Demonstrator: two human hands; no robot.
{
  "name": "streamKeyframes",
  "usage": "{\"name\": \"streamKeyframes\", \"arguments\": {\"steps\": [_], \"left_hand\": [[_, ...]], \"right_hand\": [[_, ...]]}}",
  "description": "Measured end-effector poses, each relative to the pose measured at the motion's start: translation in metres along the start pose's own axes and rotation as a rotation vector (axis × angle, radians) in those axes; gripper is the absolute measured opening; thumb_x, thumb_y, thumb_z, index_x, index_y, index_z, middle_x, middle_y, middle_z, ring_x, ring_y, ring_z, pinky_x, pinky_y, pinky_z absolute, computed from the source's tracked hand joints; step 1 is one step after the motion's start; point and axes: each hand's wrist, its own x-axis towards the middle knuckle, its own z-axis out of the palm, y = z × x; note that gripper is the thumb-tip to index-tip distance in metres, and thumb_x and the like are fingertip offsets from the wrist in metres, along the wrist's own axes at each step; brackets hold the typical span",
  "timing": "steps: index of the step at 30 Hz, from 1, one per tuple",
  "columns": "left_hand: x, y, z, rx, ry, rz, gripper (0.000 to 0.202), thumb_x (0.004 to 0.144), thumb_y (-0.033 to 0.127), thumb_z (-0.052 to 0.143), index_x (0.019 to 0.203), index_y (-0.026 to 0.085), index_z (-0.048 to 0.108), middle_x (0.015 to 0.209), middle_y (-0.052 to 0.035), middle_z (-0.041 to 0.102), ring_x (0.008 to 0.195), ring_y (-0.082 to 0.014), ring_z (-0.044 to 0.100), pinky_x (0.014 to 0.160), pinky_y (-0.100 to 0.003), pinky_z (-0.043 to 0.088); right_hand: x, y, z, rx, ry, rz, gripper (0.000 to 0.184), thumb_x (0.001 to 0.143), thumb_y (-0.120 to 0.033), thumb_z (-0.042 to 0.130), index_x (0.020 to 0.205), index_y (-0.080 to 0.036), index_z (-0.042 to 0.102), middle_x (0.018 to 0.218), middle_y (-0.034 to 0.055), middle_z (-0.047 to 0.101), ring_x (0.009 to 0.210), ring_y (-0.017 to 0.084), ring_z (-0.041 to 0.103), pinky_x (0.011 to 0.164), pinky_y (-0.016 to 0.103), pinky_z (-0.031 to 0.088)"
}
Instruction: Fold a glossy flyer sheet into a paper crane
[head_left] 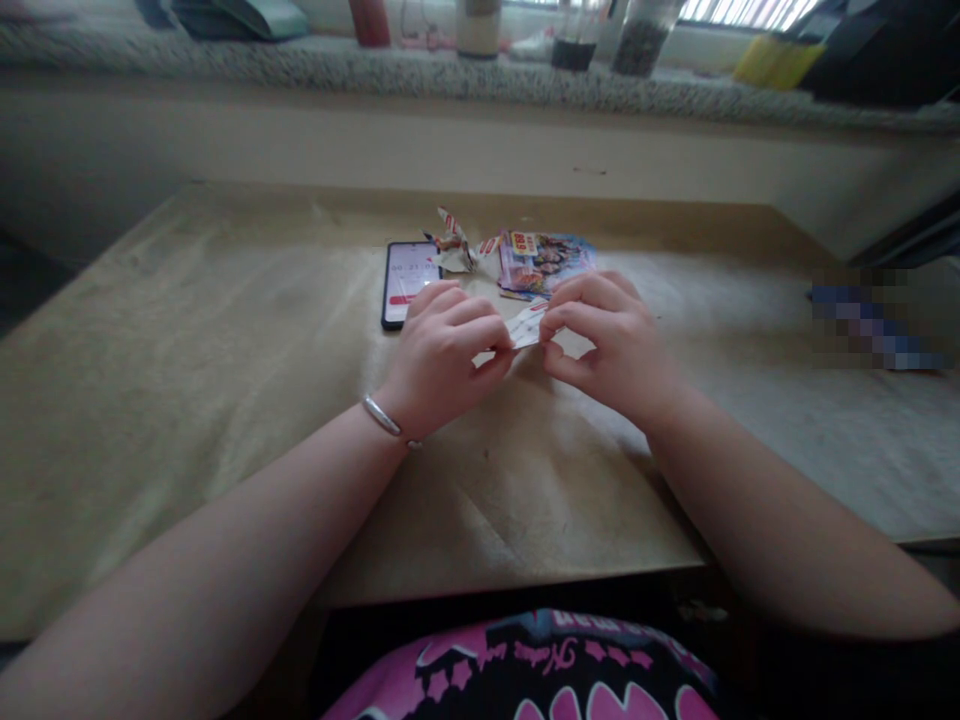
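Between my hands, above the middle of the table, stretches a small piece of white printed paper (pixel 527 325). My left hand (pixel 455 345), with a silver bangle at its wrist, pinches the paper's left end. The right end is pinched between the thumb and fingers of my right hand (pixel 600 335). Part of the paper is hidden by the fingers. Just beyond my hands lie a folded paper figure (pixel 466 252) in white and red and a colourful printed leaflet (pixel 551 262). A phone (pixel 409 275) with a lit screen is partly covered by my left hand.
The table (pixel 225 400) has a creased tan cover. Its back edge meets a wall below a speckled stone windowsill (pixel 300 62), which carries jars, a red container (pixel 369 22) and a yellow object (pixel 776 60). A blurred-out blue item (pixel 874 325) lies at the right.
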Motion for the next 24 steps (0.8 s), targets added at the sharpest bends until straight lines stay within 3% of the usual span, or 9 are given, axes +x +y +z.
{"name": "streamKeyframes", "arguments": {"steps": [15,20,24], "left_hand": [[-0.0008,-0.0023,-0.0004,0.019,-0.042,-0.028,0.018,0.087,0.026,0.061,0.069,0.021,0.060,0.075,0.0012,0.064,0.072,-0.0151,0.051,0.081,-0.033,0.041],[-0.0024,-0.0076,0.0007,0.023,-0.046,-0.111,0.011,0.084,0.023,0.062,0.074,0.020,0.063,0.081,-0.0014,0.064,0.078,-0.0163,0.054,0.075,-0.031,0.042],[-0.0033,-0.0094,0.0014,-0.023,-0.028,-0.231,0.006,0.080,0.018,0.062,0.074,0.019,0.064,0.078,-0.0018,0.058,0.073,-0.0153,0.053,0.066,-0.029,0.041]], "right_hand": [[0.0003,0.0003,-0.0002,0.013,0.009,0.034,0.010,0.074,-0.014,0.058,0.074,-0.023,0.062,0.091,0.0041,0.066,0.095,0.022,0.061,0.088,0.041,0.046],[0.0010,0.0053,-0.0037,0.087,0.034,0.258,0.006,0.075,-0.016,0.057,0.074,-0.022,0.059,0.072,0.0003,0.062,0.067,0.015,0.056,0.067,0.030,0.045],[-0.0006,0.0031,-0.0047,0.137,-0.079,0.444,0.004,0.078,-0.020,0.058,0.079,-0.021,0.062,0.061,-0.0029,0.060,0.053,0.011,0.051,0.055,0.025,0.039]]}}
